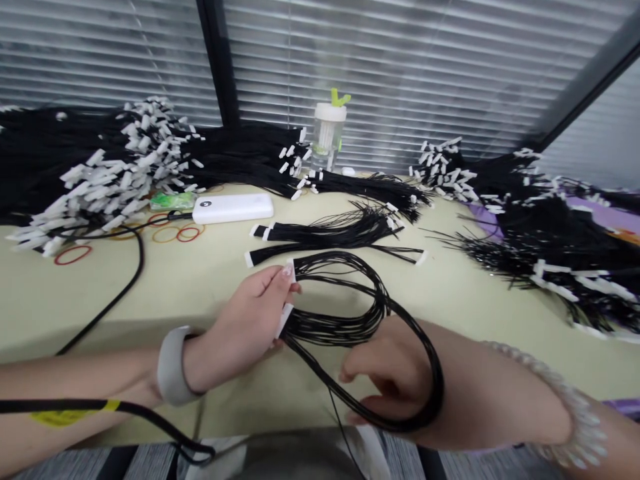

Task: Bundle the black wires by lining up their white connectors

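Observation:
My left hand (250,320) pinches the two white connector ends (285,319) of a black wire bundle (350,320), holding them together near the table's front middle. The bundle curves into a loop that runs round my right hand (395,380), whose fingers are curled inside the loop against the wires. A grey band sits on my left wrist and a pearly bead bracelet (575,413) on my right.
More black wire bundles with white ends (330,237) lie just behind the hands. Large heaps (115,167) fill the back left and the right side (550,227). A white power bank (233,208), rubber bands (73,255), a black cable (130,267) and a small bottle (329,133) stand behind.

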Tool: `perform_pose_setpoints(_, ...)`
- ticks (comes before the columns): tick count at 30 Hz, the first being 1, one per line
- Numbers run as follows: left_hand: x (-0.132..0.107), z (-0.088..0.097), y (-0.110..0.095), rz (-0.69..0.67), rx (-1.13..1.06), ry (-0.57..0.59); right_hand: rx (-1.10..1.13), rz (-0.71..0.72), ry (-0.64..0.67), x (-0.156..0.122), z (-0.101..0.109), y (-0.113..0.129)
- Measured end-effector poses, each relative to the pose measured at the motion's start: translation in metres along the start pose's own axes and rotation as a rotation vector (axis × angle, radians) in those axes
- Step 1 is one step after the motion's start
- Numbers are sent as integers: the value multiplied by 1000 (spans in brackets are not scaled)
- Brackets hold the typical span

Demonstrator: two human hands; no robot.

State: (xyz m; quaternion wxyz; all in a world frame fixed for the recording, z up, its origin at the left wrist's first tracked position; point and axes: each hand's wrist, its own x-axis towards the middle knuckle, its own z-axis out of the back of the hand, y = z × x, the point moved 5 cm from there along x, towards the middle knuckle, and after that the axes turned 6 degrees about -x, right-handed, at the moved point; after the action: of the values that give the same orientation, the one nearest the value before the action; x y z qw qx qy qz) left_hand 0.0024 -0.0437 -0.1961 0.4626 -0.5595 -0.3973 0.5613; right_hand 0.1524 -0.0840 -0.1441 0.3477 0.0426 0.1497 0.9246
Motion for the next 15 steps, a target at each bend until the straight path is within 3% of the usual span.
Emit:
perform_pose_setpoints(4,-1,-2,-6,-39,-3,11,61,11,69,13,-23,3)
perform_pose_setpoints(8,-2,-3,-7,-35,17,32,22,-21,43,17,-27,-2)
perform_pose_setpoints(12,-2,-3,-5,-70,15,50,38,-102,42,13,-5,-21)
perform_pose_setpoints(15,-1,-4,-3,-74,42,61,-19,-264,-124,11,25,-48)
